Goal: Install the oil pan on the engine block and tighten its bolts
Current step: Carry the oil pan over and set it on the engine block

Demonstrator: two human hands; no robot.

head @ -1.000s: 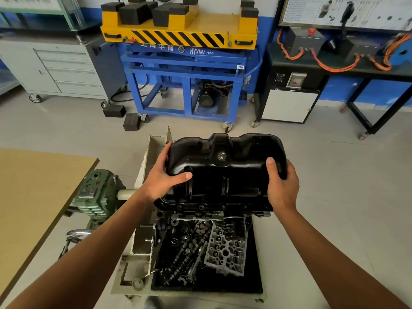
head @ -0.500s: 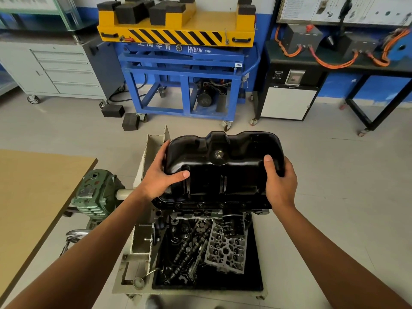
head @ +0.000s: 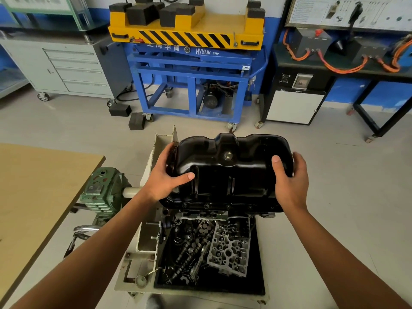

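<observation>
1. We see the black oil pan [head: 229,175] held at both ends, sump side up, drain plug [head: 227,156] on top near the far edge.
2. The left hand [head: 166,179] takes the pan's left end. Its grip is closed on the pan, thumb lying across the top face and fingers wrapped round the far left corner.
3. The right hand [head: 292,181] takes the right end. Its grip is also closed on the pan, thumb on top and fingers curled over the right wall.
4. The pan sits directly above the engine block [head: 200,214], and only a thin strip of the block shows under the near flange. We cannot tell whether the flange is fully seated.
5. There is a row of round bolt points [head: 206,206] along the near flange. We cannot tell whether bolts are in them.
6. An oil filter [head: 239,226] sticks out just below the flange, on the near side.
7. A black tray [head: 256,284] lies below the block. It holds a cylinder head [head: 229,253], with camshafts [head: 189,248] and small loose parts to its left.
8. A green gearbox [head: 103,190] is left of the block, with its pale shaft pointing toward the block.
9. A tan worktop [head: 33,197] is at far left.
10. At the back we see a blue lift cart [head: 189,70] with a yellow striped top, a grey drawer cabinet [head: 73,70] to its left, and two black blocks [head: 120,110] on the floor between them.
</observation>
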